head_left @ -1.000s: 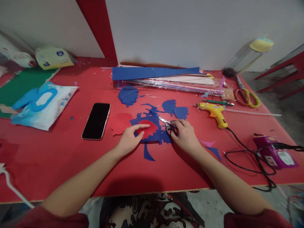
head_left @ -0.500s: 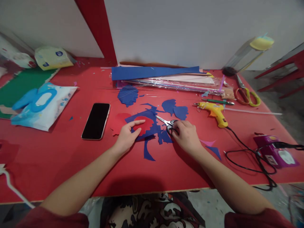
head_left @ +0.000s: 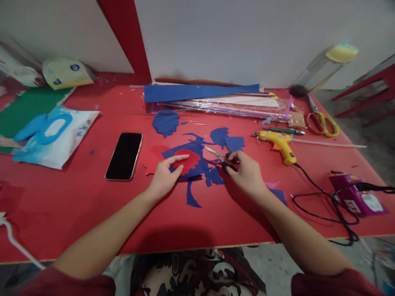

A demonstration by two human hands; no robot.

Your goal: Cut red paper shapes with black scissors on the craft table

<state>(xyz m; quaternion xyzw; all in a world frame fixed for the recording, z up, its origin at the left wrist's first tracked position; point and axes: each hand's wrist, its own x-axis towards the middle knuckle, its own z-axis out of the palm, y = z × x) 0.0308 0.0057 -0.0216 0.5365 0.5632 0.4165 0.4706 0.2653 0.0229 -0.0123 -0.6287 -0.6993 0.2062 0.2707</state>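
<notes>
Left hand (head_left: 165, 174) lies open, pinning the red cutout (head_left: 188, 161) on blue paper (head_left: 197, 166); right hand (head_left: 245, 172) grips the scissors (head_left: 220, 158).

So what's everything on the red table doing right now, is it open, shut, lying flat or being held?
small scissors: held in the right hand, blades nearly shut
red paper shape: flat on the blue paper, pressed by the left hand
phone: face up, screen dark
glue gun: lying on its side, cord attached
green-handled scissors: lying shut
wipes pack: lying flat
</notes>
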